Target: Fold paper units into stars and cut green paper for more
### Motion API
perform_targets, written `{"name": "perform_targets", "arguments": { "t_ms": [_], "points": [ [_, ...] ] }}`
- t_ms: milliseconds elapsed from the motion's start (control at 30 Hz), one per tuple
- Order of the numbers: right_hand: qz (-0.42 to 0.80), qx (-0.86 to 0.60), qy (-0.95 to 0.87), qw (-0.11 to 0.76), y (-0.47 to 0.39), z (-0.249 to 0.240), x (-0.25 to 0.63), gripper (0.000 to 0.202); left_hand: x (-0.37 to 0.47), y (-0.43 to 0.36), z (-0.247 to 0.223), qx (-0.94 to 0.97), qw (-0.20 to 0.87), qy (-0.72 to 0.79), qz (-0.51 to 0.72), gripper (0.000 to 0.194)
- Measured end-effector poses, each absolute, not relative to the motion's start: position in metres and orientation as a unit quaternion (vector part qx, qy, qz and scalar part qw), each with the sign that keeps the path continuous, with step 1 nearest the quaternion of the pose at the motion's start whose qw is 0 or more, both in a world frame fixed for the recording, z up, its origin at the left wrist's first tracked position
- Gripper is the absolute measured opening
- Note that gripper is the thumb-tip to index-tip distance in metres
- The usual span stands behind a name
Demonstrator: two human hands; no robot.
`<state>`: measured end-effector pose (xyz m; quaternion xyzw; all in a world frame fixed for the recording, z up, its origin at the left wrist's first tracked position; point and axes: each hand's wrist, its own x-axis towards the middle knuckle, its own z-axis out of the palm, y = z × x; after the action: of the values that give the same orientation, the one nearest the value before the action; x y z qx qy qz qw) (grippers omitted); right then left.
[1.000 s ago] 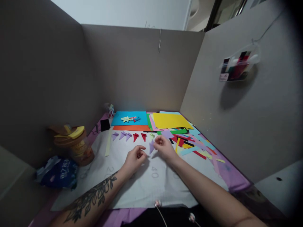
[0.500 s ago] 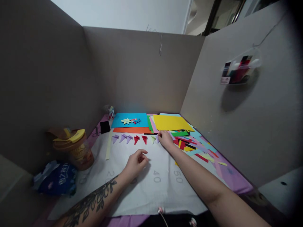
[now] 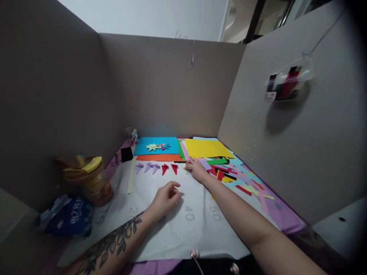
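My right hand (image 3: 196, 170) reaches to the far side of the mat. Its fingertips are on a pale green folded paper piece (image 3: 184, 168), which they partly cover. To the left, in the same row, lie two red folded paper pieces (image 3: 174, 169) and several light purple ones (image 3: 148, 167). Nearer to me, my left hand (image 3: 167, 198) rests over the middle of the white mat (image 3: 172, 240). Its fingers are loosely curled, thumb and forefinger apart, with nothing visible between them.
Coloured paper strips (image 3: 229, 175) are scattered on the right. Behind are a yellow sheet (image 3: 209, 148) and a blue sheet (image 3: 157, 150) bearing folded paper stars (image 3: 153, 147). A brown cup (image 3: 97, 187) and a blue packet (image 3: 69, 217) stand left. Grey panels (image 3: 172, 91) enclose the table.
My right hand has moved slightly left, from beside the pale green folded paper piece onto it. My left hand stays nearly where it was.
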<state>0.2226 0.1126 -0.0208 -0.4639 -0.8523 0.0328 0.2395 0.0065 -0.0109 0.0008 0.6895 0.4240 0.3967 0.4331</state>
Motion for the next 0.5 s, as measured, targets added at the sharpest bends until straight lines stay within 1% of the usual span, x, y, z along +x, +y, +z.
{"name": "perform_targets", "arguments": {
  "t_ms": [67, 200, 267, 300, 367, 433, 500],
  "points": [
    [0.032, -0.45, -0.867, 0.211, 0.112, -0.016, 0.22, 0.024, 0.007, -0.011, 0.0, 0.695, 0.429, 0.424, 0.39, 0.025],
    [0.036, -0.481, -0.87, 0.1, 0.107, 0.0, 0.212, 0.025, 0.006, -0.009, -0.003, 0.704, 0.426, 0.42, 0.383, 0.025],
    [0.033, -0.495, -0.865, 0.079, 0.102, 0.009, 0.206, 0.028, 0.007, -0.009, -0.004, 0.705, 0.421, 0.421, 0.384, 0.025],
    [0.031, -0.499, -0.863, 0.076, 0.1, 0.014, 0.203, 0.031, 0.007, -0.009, -0.004, 0.706, 0.419, 0.423, 0.383, 0.025],
    [0.029, -0.507, -0.86, 0.052, 0.094, 0.026, 0.196, 0.046, 0.007, -0.01, -0.003, 0.706, 0.419, 0.424, 0.381, 0.025],
    [0.03, -0.515, -0.857, -0.007, 0.089, 0.037, 0.188, 0.062, 0.007, -0.011, -0.002, 0.706, 0.422, 0.424, 0.38, 0.025],
    [0.027, -0.506, -0.861, -0.05, 0.087, 0.045, 0.179, 0.06, 0.007, -0.012, -0.001, 0.707, 0.421, 0.424, 0.378, 0.025]
  ]
}}
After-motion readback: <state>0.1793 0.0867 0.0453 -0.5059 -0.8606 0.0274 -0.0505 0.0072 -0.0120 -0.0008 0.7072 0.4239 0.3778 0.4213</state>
